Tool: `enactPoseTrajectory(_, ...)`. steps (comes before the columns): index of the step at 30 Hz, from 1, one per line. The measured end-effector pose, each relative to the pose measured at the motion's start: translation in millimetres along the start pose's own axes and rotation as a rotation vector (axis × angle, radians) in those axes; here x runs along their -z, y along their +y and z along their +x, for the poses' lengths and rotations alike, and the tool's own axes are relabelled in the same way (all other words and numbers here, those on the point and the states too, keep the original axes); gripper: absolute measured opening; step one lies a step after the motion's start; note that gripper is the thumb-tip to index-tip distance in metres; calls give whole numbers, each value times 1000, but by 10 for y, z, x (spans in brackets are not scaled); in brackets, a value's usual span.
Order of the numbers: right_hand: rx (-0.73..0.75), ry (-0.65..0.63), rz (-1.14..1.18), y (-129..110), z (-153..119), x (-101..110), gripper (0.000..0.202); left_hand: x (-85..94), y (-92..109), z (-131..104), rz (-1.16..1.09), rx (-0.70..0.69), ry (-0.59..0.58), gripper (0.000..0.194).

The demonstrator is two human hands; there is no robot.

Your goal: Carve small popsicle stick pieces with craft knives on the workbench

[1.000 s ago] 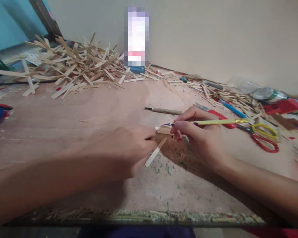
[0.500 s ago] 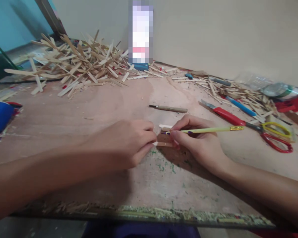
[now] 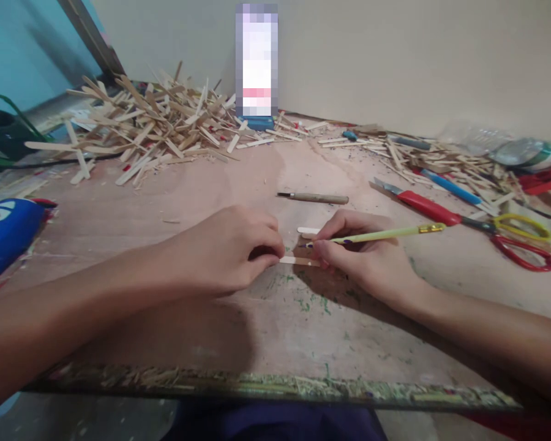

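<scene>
My left hand pinches the left end of a popsicle stick close to the table. The fingers of my right hand are closed round a pale yellow pencil, whose dark tip points left above the stick. Some of those fingertips meet the stick's right end. Just beyond them, another popsicle stick lies flat, partly covered by my right hand. Farther off lies a carving tool with a wooden handle and a dark metal blade.
A big heap of popsicle sticks is at the back left. To the right lie a red-handled knife, a blue cutter, scissors and a plastic bottle. A phone-shaped blurred screen stands against the wall.
My left hand's fingers have shifted slightly, opening a gap behind the pinch and showing more of the stick. The pencil stays in my right hand, and the view has shifted a little.
</scene>
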State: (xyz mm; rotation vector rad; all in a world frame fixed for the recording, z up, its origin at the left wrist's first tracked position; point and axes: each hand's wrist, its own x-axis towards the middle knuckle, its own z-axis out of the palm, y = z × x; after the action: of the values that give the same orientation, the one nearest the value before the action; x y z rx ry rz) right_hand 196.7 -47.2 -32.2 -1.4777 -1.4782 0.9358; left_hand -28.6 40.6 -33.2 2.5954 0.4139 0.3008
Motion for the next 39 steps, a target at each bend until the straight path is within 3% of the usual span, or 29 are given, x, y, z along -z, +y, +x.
enactPoseTrajectory(8,5,-8,-34,-20,-14,-13,13,-89,5,-2,99,22,94,23)
enactPoseTrajectory(14,-31,-30,-8,-24,-9,-33,15,-22,-14,0,99,3,72,24)
enactPoseTrajectory(39,-1,-52,-87,-9,7,-33,14,-29,-73,-39,111,-84,55,27)
